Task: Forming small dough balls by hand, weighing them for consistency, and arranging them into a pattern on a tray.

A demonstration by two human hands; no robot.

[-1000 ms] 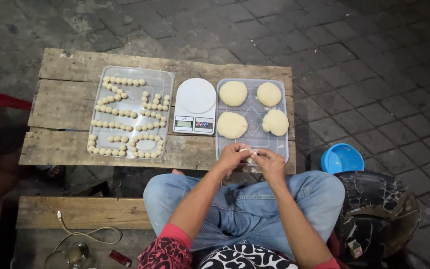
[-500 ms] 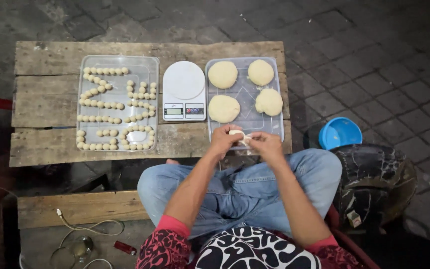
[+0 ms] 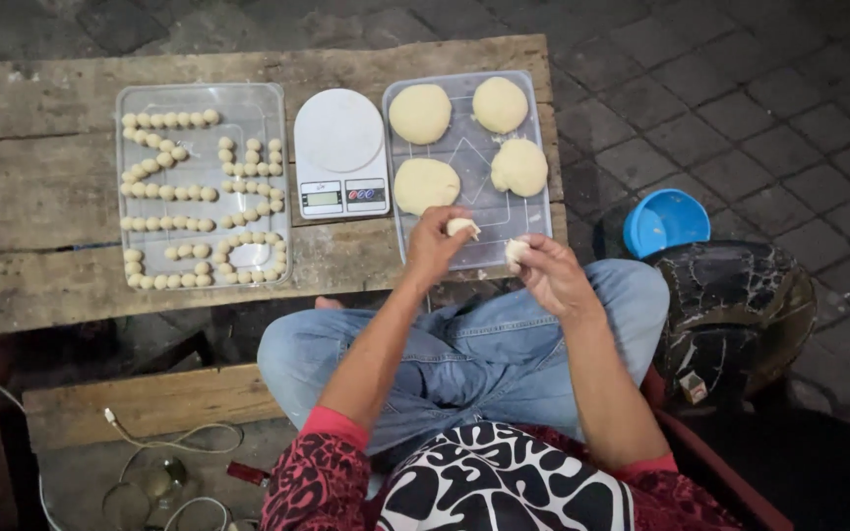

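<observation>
broadly, a rough wooden desk (image 3: 41, 98) made of weathered planks fills the upper left of the head view, standing on dark paving stones. on it, side by side, sit three things. at the left lies a clear plastic tray (image 3: 263, 108) carrying rows of small dough balls (image 3: 164, 193). in the middle stands a white kitchen scale (image 3: 339, 147) with a round plate and a small display at its near edge. at the right lies a second clear tray (image 3: 533, 211), holding four large flattened dough rounds (image 3: 420, 112) set two by two.

the person sits close to the desk's near edge, knees in blue jeans, sleeves red and patterned. to the right, on the ground, a dark marbled pot (image 3: 730, 315) stands beside a blue bowl (image 3: 665, 221). at lower left a white cable (image 3: 174, 438) curls on a low plank.

both hands hover over the near end of the right tray, a little apart. the left hand (image 3: 433, 246) has its grip clenched on a small piece of dough (image 3: 462, 227), pinched at the fingertips. the right hand (image 3: 553, 275) has its grip closed on another dough piece (image 3: 516, 251), which shows at the fingertips. the two pieces are near each other but not touching.
</observation>
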